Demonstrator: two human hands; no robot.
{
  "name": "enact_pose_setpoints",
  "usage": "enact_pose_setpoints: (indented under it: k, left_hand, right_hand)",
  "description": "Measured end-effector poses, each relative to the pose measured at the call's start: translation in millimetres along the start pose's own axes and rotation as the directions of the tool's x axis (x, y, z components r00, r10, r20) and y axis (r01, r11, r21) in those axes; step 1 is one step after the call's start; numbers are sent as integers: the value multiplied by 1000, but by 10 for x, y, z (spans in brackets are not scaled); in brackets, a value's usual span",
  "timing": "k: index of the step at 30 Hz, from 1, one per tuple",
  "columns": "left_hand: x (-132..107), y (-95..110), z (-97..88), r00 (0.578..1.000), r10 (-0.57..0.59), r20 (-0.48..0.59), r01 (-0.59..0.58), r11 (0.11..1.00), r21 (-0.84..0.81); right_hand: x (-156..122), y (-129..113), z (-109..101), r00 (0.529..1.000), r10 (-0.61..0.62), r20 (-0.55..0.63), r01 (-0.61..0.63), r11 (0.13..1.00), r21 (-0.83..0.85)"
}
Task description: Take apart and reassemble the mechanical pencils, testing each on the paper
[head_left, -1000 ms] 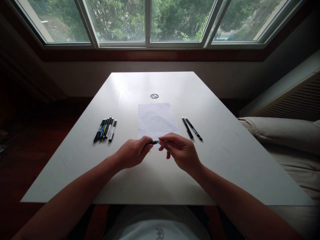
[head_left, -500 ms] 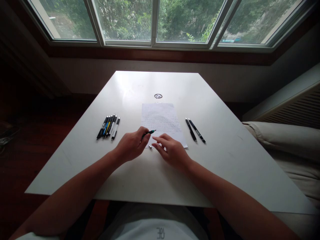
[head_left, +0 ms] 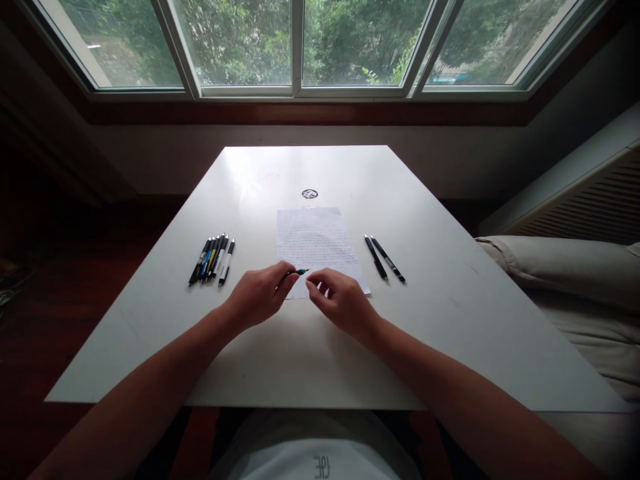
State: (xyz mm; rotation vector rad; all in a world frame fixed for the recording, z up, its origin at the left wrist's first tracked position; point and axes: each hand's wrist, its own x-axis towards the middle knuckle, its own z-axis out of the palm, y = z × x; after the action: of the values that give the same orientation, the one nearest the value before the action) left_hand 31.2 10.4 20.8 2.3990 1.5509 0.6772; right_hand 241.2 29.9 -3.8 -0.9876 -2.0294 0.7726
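My left hand [head_left: 260, 297] is closed round a dark pen [head_left: 301, 271] with a green front end, which points right over the lower edge of a handwritten sheet of paper [head_left: 315, 237]. My right hand [head_left: 340, 303] sits just right of the pen's tip. Its thumb and forefinger are pinched together there, and whatever they hold is too small to make out. Both hands hover low over the white table [head_left: 450, 333].
Several pens [head_left: 213, 259] lie in a row left of the paper and two black pens [head_left: 383, 258] lie to its right. A small round emblem [head_left: 309, 194] marks the table behind the sheet. A beige cushion [head_left: 565, 267] lies to the right, windows behind.
Half a second ago my right hand lay flat beside a small grey piece on the table. Now its fingers are pinched at the pen's tip and the piece is out of sight.
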Motion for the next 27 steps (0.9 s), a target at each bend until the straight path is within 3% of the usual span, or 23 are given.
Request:
enact_pose_setpoints:
  k: [4, 7, 14, 27]
  left_hand:
    - [-9, -7, 10, 999, 39, -23, -40, 999, -15]
    - [-19, -12, 23, 996, 77, -42, -78, 997, -19]
    - [-24, -14, 34, 993, 96, -67, -99, 995, -35]
    - [-42, 30, 3, 993, 114, 43, -108, 987, -116]
  right_hand:
    - [11, -33, -109, 980, 190, -61, -152, 908, 391]
    - [15, -84, -162, 975, 207, -79, -132, 829, 544]
    - [-10, -155, -186, 980, 188, -67, -110, 788, 605]
    - [-24, -139, -138, 987, 143, -70, -85, 844, 530]
